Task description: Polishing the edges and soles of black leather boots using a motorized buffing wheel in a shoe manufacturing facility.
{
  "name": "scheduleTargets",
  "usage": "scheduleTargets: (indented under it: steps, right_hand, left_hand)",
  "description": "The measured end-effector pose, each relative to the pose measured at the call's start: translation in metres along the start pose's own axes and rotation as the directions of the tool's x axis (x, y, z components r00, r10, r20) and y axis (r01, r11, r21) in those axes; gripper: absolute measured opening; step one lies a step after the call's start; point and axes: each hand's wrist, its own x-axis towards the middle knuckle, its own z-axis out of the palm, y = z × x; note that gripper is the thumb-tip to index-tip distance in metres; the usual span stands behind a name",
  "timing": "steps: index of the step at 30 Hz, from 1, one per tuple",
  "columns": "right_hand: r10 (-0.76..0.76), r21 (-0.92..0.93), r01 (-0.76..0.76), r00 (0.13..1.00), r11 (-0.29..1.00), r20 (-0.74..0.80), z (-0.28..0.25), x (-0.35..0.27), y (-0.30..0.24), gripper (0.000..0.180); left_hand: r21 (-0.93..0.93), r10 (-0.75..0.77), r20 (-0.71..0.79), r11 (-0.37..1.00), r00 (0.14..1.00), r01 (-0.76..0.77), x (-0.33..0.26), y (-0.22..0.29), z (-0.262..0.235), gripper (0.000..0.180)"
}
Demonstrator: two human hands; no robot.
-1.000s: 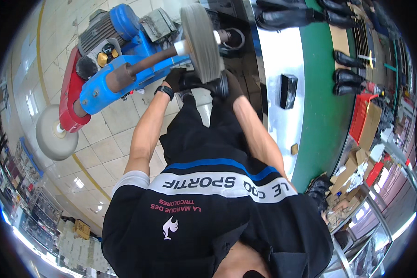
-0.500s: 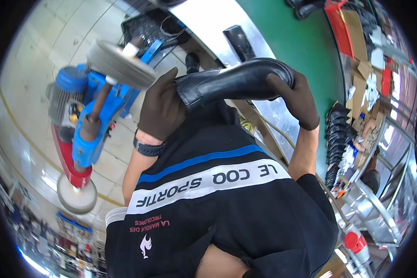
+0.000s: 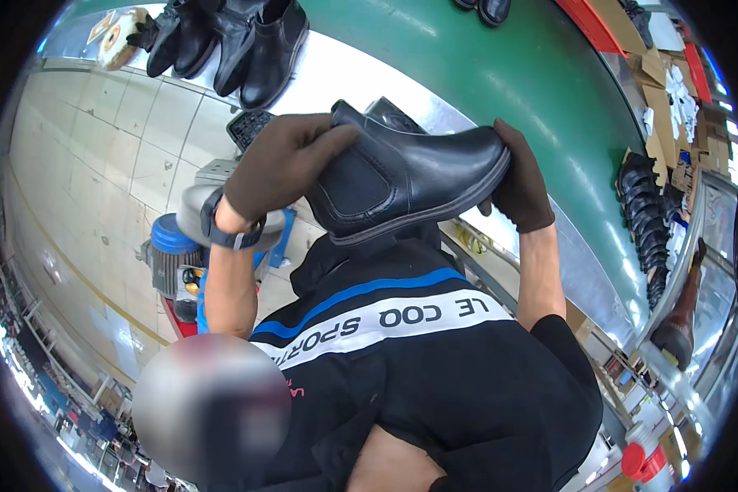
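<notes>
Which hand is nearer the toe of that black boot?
Right. The right hand grips the toe itself; the left hand holds the boot at its top end, farther away.

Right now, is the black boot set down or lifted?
Lifted: the left hand holds the black boot by its shaft, the right hand by its toe, and it rests on nothing visible beneath.

2 gloved hands (image 3: 283,168) (image 3: 525,184), well apart

The black ankle boot (image 3: 422,176) partly hides the right hand (image 3: 526,187), while the left wrist (image 3: 230,220) partly occludes the buffing wheel (image 3: 193,211).
</notes>
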Motion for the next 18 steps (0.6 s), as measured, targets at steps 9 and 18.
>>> scheduleTargets:
  steps: [9,18]
  right_hand:
    - [0.2,0.143,-0.234,0.955,0.962,0.216,-0.031,0.036,0.002,0.043]
    - [0.187,0.311,-0.289,0.929,0.905,0.32,-0.033,0.069,-0.008,0.042]
  left_hand:
    - [0.412,0.304,0.366,0.794,0.879,-0.446,0.078,0.022,-0.036,0.029]
    - [0.553,0.256,0.518,0.628,0.817,-0.547,0.14,0.047,-0.061,0.061]
